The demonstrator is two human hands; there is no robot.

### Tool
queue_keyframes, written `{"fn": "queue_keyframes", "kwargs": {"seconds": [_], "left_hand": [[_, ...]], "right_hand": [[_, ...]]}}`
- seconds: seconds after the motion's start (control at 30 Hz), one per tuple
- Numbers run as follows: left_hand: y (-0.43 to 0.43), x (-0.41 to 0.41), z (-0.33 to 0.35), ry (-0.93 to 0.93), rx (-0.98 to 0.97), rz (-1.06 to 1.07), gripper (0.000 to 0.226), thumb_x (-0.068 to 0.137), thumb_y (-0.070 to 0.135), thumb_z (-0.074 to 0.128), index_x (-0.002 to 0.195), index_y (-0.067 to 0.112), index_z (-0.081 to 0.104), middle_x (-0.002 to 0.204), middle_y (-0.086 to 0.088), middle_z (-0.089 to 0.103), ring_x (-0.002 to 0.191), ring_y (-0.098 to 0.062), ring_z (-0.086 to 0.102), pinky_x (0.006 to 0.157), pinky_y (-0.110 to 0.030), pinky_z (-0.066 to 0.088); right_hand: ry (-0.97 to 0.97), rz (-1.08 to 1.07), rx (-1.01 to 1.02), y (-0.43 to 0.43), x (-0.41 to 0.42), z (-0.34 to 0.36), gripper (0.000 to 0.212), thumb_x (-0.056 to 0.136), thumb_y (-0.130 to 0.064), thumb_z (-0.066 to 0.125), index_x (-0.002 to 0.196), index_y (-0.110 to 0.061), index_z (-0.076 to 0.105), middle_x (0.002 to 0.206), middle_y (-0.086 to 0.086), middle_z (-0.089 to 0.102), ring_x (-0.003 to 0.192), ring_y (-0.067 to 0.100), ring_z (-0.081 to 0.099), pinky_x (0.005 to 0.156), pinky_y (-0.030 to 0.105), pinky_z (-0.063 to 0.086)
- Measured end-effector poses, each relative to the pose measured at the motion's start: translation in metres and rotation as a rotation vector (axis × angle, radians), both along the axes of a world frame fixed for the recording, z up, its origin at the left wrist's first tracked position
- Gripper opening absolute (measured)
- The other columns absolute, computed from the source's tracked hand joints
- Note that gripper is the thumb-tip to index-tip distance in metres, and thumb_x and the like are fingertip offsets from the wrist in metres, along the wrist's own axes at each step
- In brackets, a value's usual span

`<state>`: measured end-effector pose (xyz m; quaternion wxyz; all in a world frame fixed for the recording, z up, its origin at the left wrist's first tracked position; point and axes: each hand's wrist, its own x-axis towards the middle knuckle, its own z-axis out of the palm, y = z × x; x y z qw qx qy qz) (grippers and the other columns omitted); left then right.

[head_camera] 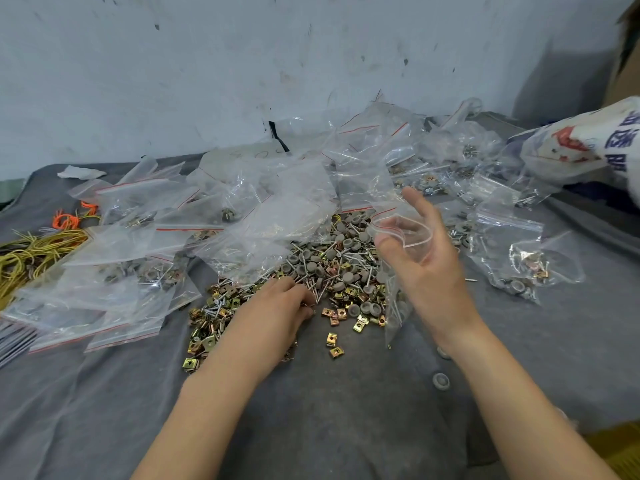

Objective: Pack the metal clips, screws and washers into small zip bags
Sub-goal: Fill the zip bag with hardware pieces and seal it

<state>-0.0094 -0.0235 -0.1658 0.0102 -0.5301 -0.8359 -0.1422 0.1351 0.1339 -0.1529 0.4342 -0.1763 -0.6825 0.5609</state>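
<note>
On the grey cloth (329, 420) of the worktop, the left hand (280, 303) curled its fingers into the pile of clips, screws and washers (332, 268), while the right hand (427, 261) held a small zip bag (403, 233) open just beside it, probably ready for filling.

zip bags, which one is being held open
The one the right hand pinches above the pile of parts, its mouth gaping. The other bags lie on the grey cloth.

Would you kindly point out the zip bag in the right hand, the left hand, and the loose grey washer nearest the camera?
zip bag (393, 306): head view, its hanging lower part.
left hand (277, 303): head view, back of the hand.
washer (441, 380): head view, its centre.
</note>
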Motion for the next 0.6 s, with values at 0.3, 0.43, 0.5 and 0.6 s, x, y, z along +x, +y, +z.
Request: {"fn": "queue_keyframes", "kwargs": {"seconds": [0.3,0.43,0.5,0.6], "left_hand": [[-0.008,-0.004,0.003,-0.028,0.263,0.011,0.02,0.099,0.029,0.054,0.117,0.027,0.064,0.109,0.009,0.061,0.104,-0.012,0.056,0.093,-0.031,0.044],[-0.001,-0.001,0.024,-0.421,0.618,0.115,0.014,0.095,0.024,0.063,0.103,0.036,0.063,0.09,0.018,0.067,0.083,0.001,0.061,0.073,-0.015,0.047],[0.004,0.002,0.038,-0.596,0.787,0.112,0.011,0.093,0.021,0.067,0.096,0.031,0.067,0.083,0.018,0.07,0.075,-0.001,0.063,0.07,-0.015,0.05],[0.009,0.008,0.053,-0.719,0.873,0.019,0.008,0.092,0.018,0.067,0.097,0.023,0.071,0.077,0.015,0.07,0.071,0.002,0.061,0.069,-0.011,0.048]], "right_hand": [[-0.03,0.046,0.031,-0.003,-0.005,-0.004,0.064,0.089,-0.034,0.069,0.146,-0.042,0.042,0.116,-0.008,0.065,0.114,-0.003,0.059,0.087,0.007,0.045],[-0.065,0.044,0.091,-0.009,-0.008,-0.007,0.065,0.088,-0.036,0.068,0.146,-0.043,0.04,0.108,-0.021,0.063,0.108,-0.005,0.06,0.087,0.007,0.044],[-0.088,0.039,0.133,-0.012,-0.011,-0.009,0.066,0.087,-0.042,0.067,0.146,-0.046,0.039,0.11,-0.022,0.062,0.115,0.001,0.058,0.095,0.017,0.045],[-0.117,0.047,0.173,-0.015,-0.015,-0.013,0.068,0.086,-0.042,0.067,0.147,-0.044,0.037,0.111,-0.019,0.063,0.117,0.006,0.057,0.096,0.018,0.044]]}}
